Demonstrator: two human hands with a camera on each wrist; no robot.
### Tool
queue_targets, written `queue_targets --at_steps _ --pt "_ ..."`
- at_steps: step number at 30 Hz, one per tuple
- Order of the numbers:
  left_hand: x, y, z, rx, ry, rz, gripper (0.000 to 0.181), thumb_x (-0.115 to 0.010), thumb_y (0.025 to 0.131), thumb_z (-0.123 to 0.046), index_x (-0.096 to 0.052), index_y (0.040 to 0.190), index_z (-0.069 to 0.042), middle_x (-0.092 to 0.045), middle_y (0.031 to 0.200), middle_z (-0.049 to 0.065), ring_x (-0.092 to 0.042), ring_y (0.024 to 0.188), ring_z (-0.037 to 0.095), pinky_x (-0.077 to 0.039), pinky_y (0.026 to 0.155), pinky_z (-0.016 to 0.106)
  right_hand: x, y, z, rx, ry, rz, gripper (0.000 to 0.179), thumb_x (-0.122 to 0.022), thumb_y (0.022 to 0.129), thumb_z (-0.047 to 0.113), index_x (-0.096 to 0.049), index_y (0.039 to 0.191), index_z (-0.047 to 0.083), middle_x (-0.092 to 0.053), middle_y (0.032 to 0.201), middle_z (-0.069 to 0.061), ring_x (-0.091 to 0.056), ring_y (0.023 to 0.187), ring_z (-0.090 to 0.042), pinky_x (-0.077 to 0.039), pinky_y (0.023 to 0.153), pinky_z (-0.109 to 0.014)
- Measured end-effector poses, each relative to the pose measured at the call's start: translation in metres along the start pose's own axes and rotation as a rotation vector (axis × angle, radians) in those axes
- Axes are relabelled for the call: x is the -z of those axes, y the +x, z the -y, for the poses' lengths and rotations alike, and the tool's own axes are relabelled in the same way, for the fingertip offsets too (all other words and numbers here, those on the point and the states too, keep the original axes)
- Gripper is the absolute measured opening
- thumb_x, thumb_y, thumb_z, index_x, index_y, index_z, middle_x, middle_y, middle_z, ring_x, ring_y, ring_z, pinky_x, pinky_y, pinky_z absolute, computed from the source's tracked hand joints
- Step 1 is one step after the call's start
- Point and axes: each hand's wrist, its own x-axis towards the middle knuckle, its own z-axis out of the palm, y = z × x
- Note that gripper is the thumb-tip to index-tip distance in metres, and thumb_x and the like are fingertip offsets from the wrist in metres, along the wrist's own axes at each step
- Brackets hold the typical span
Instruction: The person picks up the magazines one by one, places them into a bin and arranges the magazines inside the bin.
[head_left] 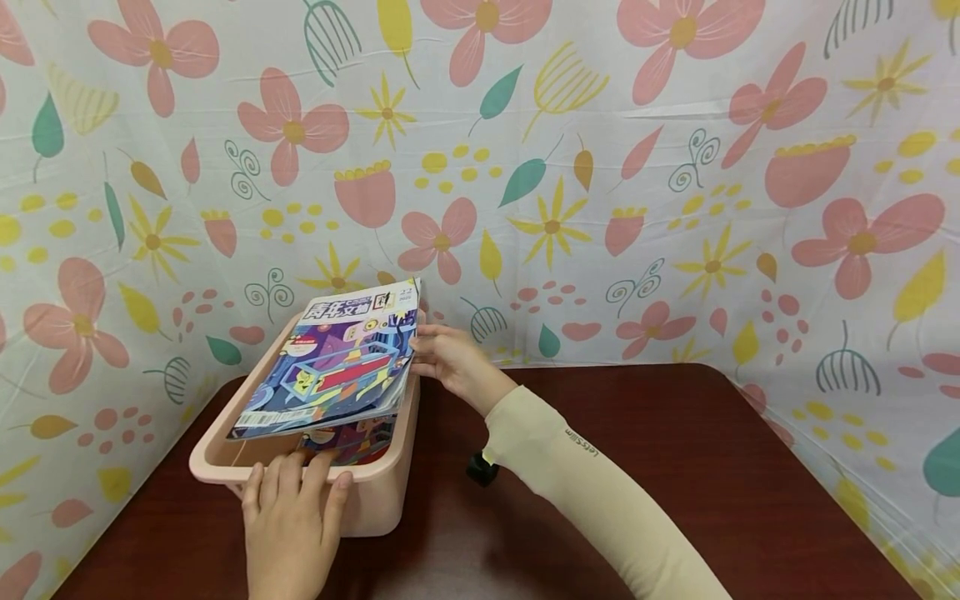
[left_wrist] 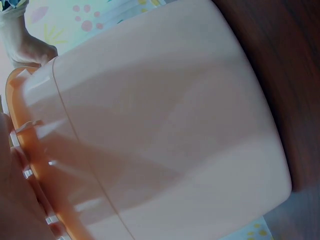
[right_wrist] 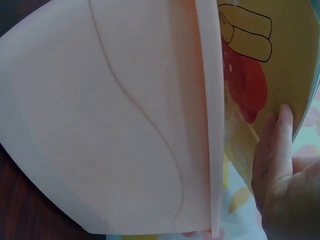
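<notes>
A pale pink plastic bin [head_left: 375, 510] stands on the table's left side. My left hand [head_left: 288, 525] grips its near rim, fingers hooked over the edge; the left wrist view shows the bin's outer wall [left_wrist: 175, 120] close up. At the bin's right side my right hand [head_left: 456, 360] pinches the right edge of a magazine [head_left: 337, 367] with a colourful blue and purple cover. That magazine lies tilted over the opening, hiding much of the inside. Its yellowish back [right_wrist: 290, 65] shows in the right wrist view, with fingers against it. Another printed cover [head_left: 352, 442] lies inside the bin.
The dark reddish-brown table [head_left: 637, 442] extends to the right of the bin. A floral cloth [head_left: 525, 250] hangs behind and at both sides. A small black device [head_left: 482, 469] sits at my right wrist, below the beige sleeve [head_left: 592, 483].
</notes>
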Motion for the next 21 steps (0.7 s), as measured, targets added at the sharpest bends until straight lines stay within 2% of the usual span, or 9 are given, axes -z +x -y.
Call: queue_targets --at_steps 10,21 --pt "0.003 0.001 -0.002 0.020 0.012 0.030 0.041 -0.042 0.101 -0.043 -0.058 0.116 -0.008 -0.050 0.114 0.017 -0.038 0.116 0.036 -0.013 0.109 0.056 -0.013 0.003 -0.006 -0.006 -0.002 -0.003 0.043 -0.053 0.095 -0.005 -0.045 0.136 -0.006 -0.057 0.128 -0.023 -0.060 0.112 -0.032 -0.049 0.094 -0.042" --pt "0.002 0.000 -0.001 0.012 0.001 0.009 0.039 -0.042 0.101 -0.042 -0.058 0.116 -0.009 -0.050 0.114 0.017 -0.038 0.117 0.036 -0.015 0.108 0.056 -0.021 0.007 -0.013 -0.019 -0.060 0.000 0.039 -0.053 0.095 -0.004 -0.049 0.134 -0.006 -0.060 0.123 -0.023 -0.062 0.110 -0.033 -0.052 0.090 -0.041"
